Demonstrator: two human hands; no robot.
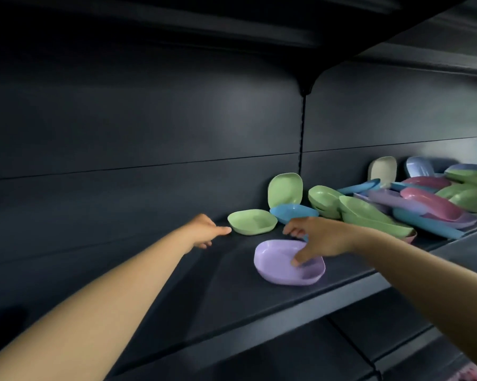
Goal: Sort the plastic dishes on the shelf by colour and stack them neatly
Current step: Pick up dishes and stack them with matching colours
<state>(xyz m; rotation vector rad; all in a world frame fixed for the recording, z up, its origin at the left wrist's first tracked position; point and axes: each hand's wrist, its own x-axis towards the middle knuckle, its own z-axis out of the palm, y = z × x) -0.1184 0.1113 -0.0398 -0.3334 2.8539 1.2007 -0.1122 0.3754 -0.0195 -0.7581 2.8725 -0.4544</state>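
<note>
Head view: shallow lilac dish (275,266), rounded-square, upright

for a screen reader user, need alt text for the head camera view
A person's right hand grips a lilac dish on a dark shelf while the left hand reaches toward a green dish. Mixed coloured dishes lie jumbled to the right.

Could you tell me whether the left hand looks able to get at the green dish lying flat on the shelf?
Probably yes: the left hand points at the flat green dish, its fingertip just short of the rim, with nothing between them.
</note>
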